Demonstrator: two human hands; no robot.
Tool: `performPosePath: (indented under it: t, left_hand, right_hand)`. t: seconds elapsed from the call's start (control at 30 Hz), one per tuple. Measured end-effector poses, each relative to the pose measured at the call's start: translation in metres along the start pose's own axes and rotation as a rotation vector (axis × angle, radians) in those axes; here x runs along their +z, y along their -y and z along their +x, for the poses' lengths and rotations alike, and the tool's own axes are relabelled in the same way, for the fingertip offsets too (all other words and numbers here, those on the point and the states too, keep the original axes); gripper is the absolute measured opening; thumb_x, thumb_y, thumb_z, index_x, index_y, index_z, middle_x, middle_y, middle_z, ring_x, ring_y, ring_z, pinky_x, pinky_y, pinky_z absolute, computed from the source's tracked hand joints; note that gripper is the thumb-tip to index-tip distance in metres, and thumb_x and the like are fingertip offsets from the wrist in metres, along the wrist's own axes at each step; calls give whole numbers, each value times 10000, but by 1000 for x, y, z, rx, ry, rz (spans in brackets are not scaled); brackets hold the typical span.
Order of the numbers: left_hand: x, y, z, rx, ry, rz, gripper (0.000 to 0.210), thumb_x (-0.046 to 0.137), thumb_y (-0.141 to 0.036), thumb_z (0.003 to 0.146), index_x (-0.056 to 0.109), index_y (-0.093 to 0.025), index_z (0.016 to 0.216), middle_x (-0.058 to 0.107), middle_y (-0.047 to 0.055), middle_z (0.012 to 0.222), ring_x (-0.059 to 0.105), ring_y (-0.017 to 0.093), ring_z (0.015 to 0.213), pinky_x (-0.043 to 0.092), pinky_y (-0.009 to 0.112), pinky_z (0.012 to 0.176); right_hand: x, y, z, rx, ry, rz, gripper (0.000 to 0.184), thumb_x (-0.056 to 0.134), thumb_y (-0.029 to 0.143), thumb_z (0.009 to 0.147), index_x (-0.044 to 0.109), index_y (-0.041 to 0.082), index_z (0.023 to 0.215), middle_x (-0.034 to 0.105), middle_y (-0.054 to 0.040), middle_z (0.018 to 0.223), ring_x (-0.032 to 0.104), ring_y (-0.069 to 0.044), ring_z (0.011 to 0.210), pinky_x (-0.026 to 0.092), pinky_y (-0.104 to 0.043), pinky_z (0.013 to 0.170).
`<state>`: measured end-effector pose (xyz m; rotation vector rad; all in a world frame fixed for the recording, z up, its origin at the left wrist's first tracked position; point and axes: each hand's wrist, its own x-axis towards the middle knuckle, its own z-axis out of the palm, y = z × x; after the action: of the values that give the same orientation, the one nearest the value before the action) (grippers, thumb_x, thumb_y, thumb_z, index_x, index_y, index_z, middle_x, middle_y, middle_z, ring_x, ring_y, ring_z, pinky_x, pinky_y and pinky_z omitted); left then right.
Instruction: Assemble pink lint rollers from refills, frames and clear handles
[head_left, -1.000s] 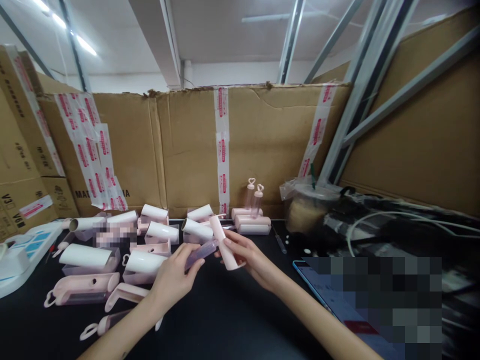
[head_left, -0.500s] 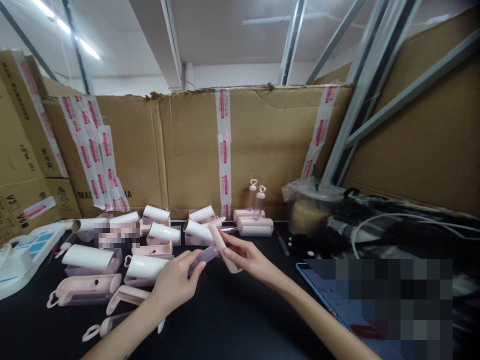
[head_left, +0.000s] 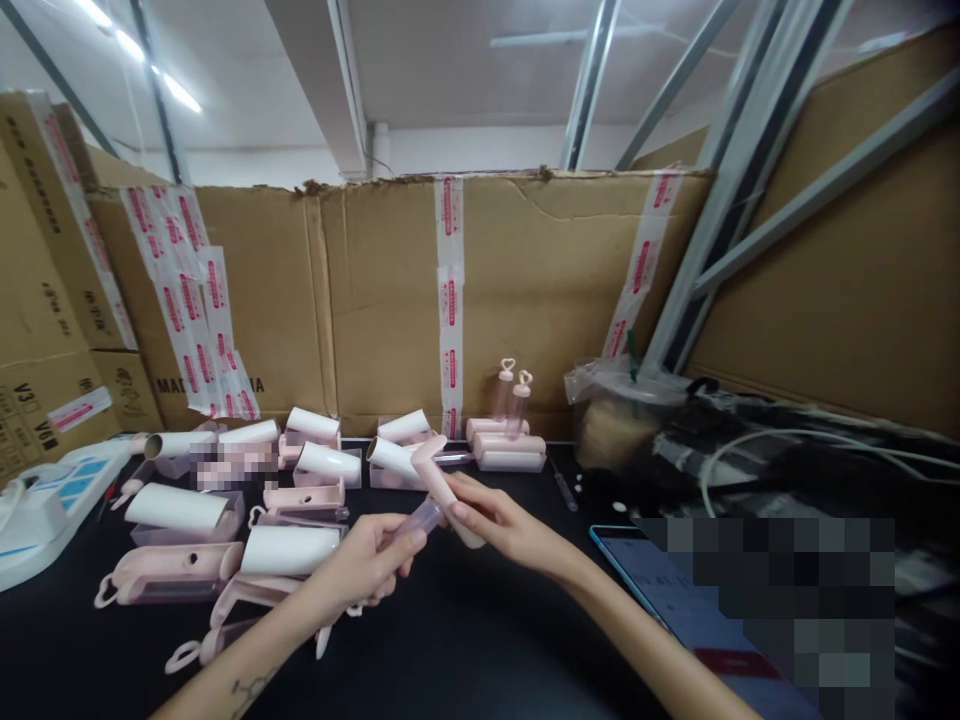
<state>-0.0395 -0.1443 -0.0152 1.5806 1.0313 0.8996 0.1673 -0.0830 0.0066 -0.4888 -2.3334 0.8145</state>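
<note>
My left hand (head_left: 379, 560) is closed around a translucent lilac handle (head_left: 424, 517); a pale pink end pokes out below the fingers. My right hand (head_left: 495, 515) grips a pink roller case (head_left: 433, 470) between thumb and fingers, tilted with its upper end to the left. The handle's tip meets the case's side; whether it is seated inside is hidden. Left of my hands lie several white paper rolls (head_left: 291, 550) in clear lilac trays, along with a closed pink case (head_left: 178, 568). Two finished-looking rollers (head_left: 514, 450) stand at the back, handles upright with heart-shaped loops.
A screwdriver (head_left: 565, 487) lies right of the upright rollers, near a covered plastic cup (head_left: 611, 425). A phone (head_left: 637, 570) rests at the right, by dark bundled material and a white cable. A white power strip (head_left: 75, 500) sits at the left. Taped cardboard (head_left: 382, 290) walls the back.
My left hand has rolled over and shifted slightly right with the handle, exposing its pink end below. The case in my right hand has tilted a little further left.
</note>
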Motion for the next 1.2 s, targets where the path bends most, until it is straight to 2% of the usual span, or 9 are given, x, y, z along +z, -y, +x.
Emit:
performPosePath:
  t: [0.13, 0.4, 0.5, 0.6, 0.73, 0.8, 0.93, 1.0, 1.2]
  left_hand:
    - [3, -4, -6, -50, 67, -92, 450, 475, -569, 776, 529, -153, 941, 405, -72, 612, 284, -5, 312, 163, 130, 283]
    - [19, -2, -15, 100, -113, 218, 395, 411, -485, 841, 550, -142, 979, 365, -70, 563, 311, 47, 414, 251, 173, 386]
    - [21, -4, -18, 193, -171, 350, 321, 419, -419, 852, 577, -154, 941, 425, -46, 607, 381, 79, 536, 309, 199, 504]
    - [25, -1, -16, 138, -155, 322, 304, 398, -430, 856, 540, -175, 939, 430, -61, 591, 385, 72, 478, 316, 201, 486]
    - [32, 10, -12, -2, 27, 150, 374, 289, -495, 870, 411, -184, 1039, 535, -34, 683, 461, 78, 429, 341, 192, 426]
    - [33, 12, -12, 47, 1, 323, 367, 301, -499, 867, 467, -181, 945, 581, 11, 770, 540, 111, 581, 394, 214, 521]
    - [32, 10, -17, 113, -136, 874, 431, 279, -462, 877, 562, -187, 701, 612, 41, 756, 582, 177, 706, 394, 272, 642]
    - [32, 9, -20, 113, -131, 1005, 479, 237, -439, 887, 592, -190, 684, 642, 57, 731, 610, 203, 714, 389, 284, 631]
    - [37, 10, -28, 128, -161, 1229, 580, 218, -413, 880, 645, -152, 586, 659, 123, 606, 629, 252, 595, 376, 321, 569]
  right_hand:
    - [3, 14, -2, -41, 13, -61, 363, 335, 394, 930, 589, 147, 847, 507, -47, 860, 504, -165, 811, 448, -268, 738]
    - [4, 32, -10, 0, 2, -123, 317, 319, 376, 935, 559, 192, 839, 503, -33, 852, 503, -144, 691, 436, -255, 673]
    - [4, 36, -10, 20, 6, -156, 325, 318, 383, 934, 577, 195, 877, 508, -28, 801, 503, -149, 685, 434, -252, 661]
    - [1, 37, -10, 66, 31, -117, 306, 335, 382, 931, 573, 203, 999, 510, -23, 810, 512, -132, 654, 438, -235, 618]
    - [-12, 30, -12, 189, 139, 145, 472, 447, 410, 886, 307, 258, 1310, 560, -33, 928, 581, -136, 687, 459, -219, 551]
    - [-20, 21, -10, 220, 182, 213, 528, 459, 428, 875, 257, 243, 1326, 591, -53, 975, 617, -156, 745, 484, -240, 587]
    - [-29, -10, 10, 175, 13, -125, 364, 268, 365, 943, 436, 159, 1192, 608, -104, 1025, 631, -171, 841, 484, -325, 768]
    - [-26, -25, 23, 146, -72, -395, 288, 377, 282, 904, 483, 154, 1139, 572, -116, 1084, 591, -200, 939, 441, -363, 852]
    - [-8, -41, 37, 144, -27, -626, 180, 524, 218, 809, 550, 166, 979, 494, -127, 1150, 485, -258, 1063, 358, -401, 918]
